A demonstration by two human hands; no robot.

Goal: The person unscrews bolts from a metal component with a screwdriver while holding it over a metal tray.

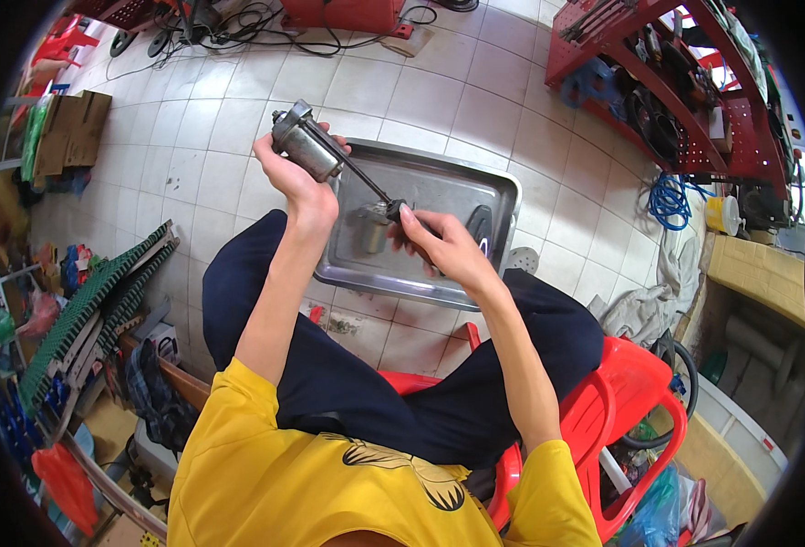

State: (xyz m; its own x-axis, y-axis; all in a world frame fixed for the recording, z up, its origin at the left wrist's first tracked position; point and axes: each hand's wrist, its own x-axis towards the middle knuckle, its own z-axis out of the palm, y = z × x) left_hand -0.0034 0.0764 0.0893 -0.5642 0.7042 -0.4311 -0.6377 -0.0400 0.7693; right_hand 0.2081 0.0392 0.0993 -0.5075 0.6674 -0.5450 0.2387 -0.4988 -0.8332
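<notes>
My left hand [297,169] is closed around a silver cylindrical motor [306,146], held tilted above the left part of a steel tray [347,269]. A long dark screwdriver shaft [361,176] runs from the motor down to my right hand [434,242], which is closed on the tool's handle. Below my hands a metal cylinder part [373,232] sits in the tray, partly hidden by my right hand. A dark hand tool [478,221] lies at the tray's right end.
A red metal rack [735,118] stands at upper right, with a coiled blue hose [667,205] by it. Red plastic chairs [628,374] are at my right. A green-and-black patterned board [92,314], cardboard boxes [69,132] and clutter line the left. Black cables [320,41] cross the far tiles.
</notes>
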